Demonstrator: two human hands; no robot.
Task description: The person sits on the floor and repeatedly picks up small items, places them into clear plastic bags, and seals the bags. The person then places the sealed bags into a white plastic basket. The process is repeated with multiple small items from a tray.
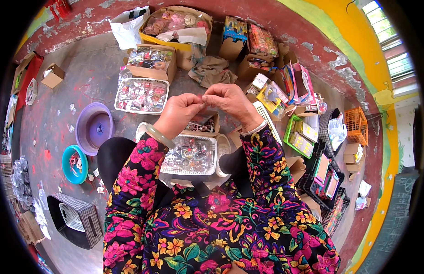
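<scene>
- Left hand [177, 114] and right hand [230, 100] meet fingertip to fingertip, pinching a tiny item [204, 98] between them; too small to identify.
- Item sits above the white basket [211, 157] of wrapped pieces on the lap.
- Risk: grip slips and it likely drops into that basket or onto the cluttered floor [84, 82], hard to find.

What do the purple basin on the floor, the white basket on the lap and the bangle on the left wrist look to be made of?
The purple basin looks like moulded plastic, smooth with a dull sheen. The white basket also seems plastic, its wall a fine lattice. The bangle is pale green and glossy, perhaps jade or glass; the look leaves it open.
</scene>
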